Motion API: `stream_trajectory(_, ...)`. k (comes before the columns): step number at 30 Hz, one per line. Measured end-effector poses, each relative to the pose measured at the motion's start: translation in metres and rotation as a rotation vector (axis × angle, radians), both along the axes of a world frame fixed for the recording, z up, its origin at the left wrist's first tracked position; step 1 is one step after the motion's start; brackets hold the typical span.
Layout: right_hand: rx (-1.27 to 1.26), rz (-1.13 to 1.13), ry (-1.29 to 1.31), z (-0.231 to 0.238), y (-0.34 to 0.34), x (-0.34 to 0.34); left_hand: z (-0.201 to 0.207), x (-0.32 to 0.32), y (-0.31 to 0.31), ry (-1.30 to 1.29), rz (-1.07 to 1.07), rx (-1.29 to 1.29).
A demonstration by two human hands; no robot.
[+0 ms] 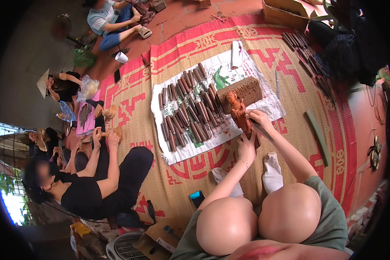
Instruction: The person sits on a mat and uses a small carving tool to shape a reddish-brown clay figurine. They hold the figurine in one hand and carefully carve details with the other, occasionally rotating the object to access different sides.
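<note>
A reddish-brown carved wooden figurine (pixel 237 110) leans, tilted, in front of a brown carved block (pixel 252 90) on a white printed cloth (pixel 264 108). My left hand (pixel 247 149) is closed round the lower end of the figurine. Against its side, my right hand (pixel 260 118) grips a slim dark carving tool (pixel 261 131); the tool's tip is too small to make out. Left of the figurine, rows of dark brown wooden-handled carving tools (pixel 190 110) cover the cloth.
A patterned straw mat (pixel 299 125) lies under the cloth. More tools (pixel 316 78) lie at the right, near a grey-green strip (pixel 317 138). A phone (pixel 197 199) is by my left foot. At the left a co-worker (pixel 91 186) holds a wooden piece; others sit farther off.
</note>
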State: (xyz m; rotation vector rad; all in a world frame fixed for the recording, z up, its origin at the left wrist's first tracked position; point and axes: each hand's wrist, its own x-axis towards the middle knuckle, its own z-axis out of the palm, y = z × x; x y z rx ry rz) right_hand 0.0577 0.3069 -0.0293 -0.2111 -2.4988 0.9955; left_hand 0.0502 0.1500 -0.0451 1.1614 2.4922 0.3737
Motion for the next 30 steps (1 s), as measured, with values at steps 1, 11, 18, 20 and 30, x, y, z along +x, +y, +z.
stream_trajectory(1, 0.008, -0.016, 0.036, -0.003, 0.001, -0.002, 0.0, 0.002, 0.0, -0.009, -0.004, 0.009)
stream_trajectory(11, 0.047, -0.001, 0.047, -0.002, 0.002, -0.003, 0.0, 0.0, 0.0, 0.051, -0.002, 0.029)
stream_trajectory(18, 0.002, 0.057, -0.051, 0.003, -0.005, 0.003, 0.004, 0.001, -0.004, 0.032, -0.001, 0.002)
stream_trajectory(20, 0.048, 0.036, -0.019, 0.006, 0.0, -0.006, 0.005, -0.001, 0.0, 0.016, 0.006, -0.007)
stream_trajectory(30, 0.038, 0.115, -0.039, 0.008, -0.004, 0.002, 0.003, 0.0, -0.002, 0.037, -0.005, -0.019)
